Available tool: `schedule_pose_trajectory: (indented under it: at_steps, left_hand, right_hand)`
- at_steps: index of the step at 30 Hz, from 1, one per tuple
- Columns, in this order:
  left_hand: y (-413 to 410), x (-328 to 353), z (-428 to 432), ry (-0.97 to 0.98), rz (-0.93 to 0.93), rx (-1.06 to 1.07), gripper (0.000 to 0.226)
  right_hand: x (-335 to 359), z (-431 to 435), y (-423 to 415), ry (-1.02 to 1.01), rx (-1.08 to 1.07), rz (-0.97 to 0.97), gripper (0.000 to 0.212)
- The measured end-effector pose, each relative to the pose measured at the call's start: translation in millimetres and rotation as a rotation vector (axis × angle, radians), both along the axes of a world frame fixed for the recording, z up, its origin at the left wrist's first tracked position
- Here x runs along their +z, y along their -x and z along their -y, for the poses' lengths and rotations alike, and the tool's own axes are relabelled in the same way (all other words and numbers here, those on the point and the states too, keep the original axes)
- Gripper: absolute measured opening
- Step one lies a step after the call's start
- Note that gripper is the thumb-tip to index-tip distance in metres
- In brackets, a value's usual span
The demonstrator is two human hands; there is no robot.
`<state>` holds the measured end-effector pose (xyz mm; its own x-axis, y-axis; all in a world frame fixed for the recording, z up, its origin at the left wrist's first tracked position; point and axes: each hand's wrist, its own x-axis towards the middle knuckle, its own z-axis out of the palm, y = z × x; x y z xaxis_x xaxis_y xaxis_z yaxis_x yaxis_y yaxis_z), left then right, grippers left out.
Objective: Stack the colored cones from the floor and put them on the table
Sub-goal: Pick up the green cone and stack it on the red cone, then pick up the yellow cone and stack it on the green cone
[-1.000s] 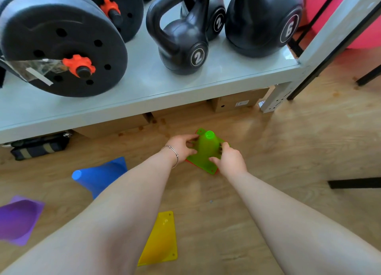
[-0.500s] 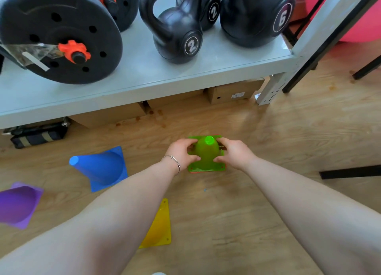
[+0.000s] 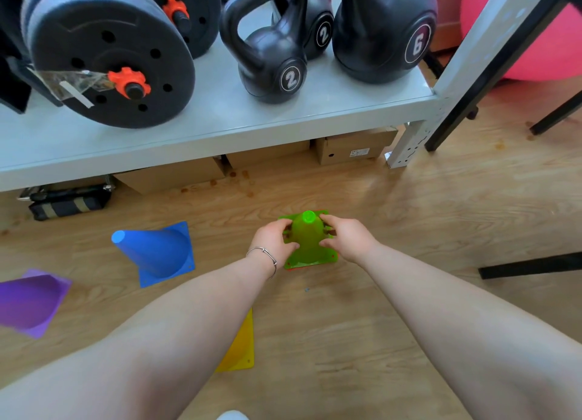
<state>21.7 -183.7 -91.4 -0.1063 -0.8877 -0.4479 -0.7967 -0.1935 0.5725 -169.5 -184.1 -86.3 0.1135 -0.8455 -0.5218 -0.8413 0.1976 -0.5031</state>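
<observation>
Both hands are down at the floor [image 3: 409, 230], wrapped around a green cone [image 3: 307, 240] that stands upright on the wooden boards just in front of the low grey shelf [image 3: 220, 126]. The left hand [image 3: 272, 241] curls its fingers against the cone's left side, a thin bracelet [image 3: 264, 256] on its wrist; the right hand [image 3: 346, 238] closes on the right side, so the cone is pinched between them. A sliver of red-orange shows under the green base at its near edge, which looks like another cone beneath it.

To the left, a blue cone [image 3: 157, 252] lies tipped on its side, tip pointing left. Further left, at the frame's edge, a purple cone [image 3: 30, 303] also lies on its side. A yellow cone [image 3: 241, 347] sits nearer the person, mostly hidden behind the left forearm.

On the shelf stand a dumbbell with black plates [image 3: 107, 60], a kettlebell marked 2 [image 3: 271, 60] and a larger one marked 6 [image 3: 384, 29]. Cardboard boxes [image 3: 352, 147] sit underneath the shelf.
</observation>
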Motion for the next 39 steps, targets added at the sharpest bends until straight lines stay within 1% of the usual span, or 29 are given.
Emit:
schedule_pose_trajectory:
  at_steps: [2,4,6,8,10,12,15,18,25,29,34,39]
  left_hand:
    - [1,0,-1,-0.008,0.03,-0.008,0.058]
    - [2,3,-2,-0.006,0.118,-0.062,0.059]
    - [3,12,-1,0.017,0.26,-0.149,0.055]
    - [5,25,0,0.064,0.379,-0.208,0.047]
    - [8,40,-1,0.115,0.462,-0.22,0.04]
    - [8,53,-5,0.179,0.54,-0.214,0.039]
    - [-2,67,-10,0.288,0.6,-0.128,0.05]
    - [-20,84,-14,0.343,0.664,-0.084,0.064]
    - [-67,127,-39,0.379,0.69,0.071,0.062]
    - [-100,141,-60,0.349,0.698,0.142,0.061]
    - [-148,144,-94,0.298,0.737,0.228,0.067]
    - [-181,118,-140,0.189,0.731,0.315,0.071]
  right_hand:
    - [1,0,1,-0.004,0.034,-0.029,0.074]
    - [5,1,1,0.018,0.113,-0.107,0.073]
    - [12,3,0,0.086,0.203,-0.19,0.07]
    - [22,6,-1,0.157,0.238,-0.226,0.067]
    - [36,8,-2,0.221,0.238,-0.239,0.066]
    - [50,9,-4,0.305,0.252,-0.269,0.066]
    - [71,12,-6,0.449,0.293,-0.338,0.068]
    - [90,16,-9,0.525,0.302,-0.38,0.071]
    - [130,18,-38,0.628,0.353,-0.374,0.068]
    - [140,11,-65,0.626,0.427,-0.337,0.068]
    - [136,-3,-100,0.606,0.545,-0.289,0.067]
    - [114,-27,-142,0.54,0.692,-0.248,0.068]
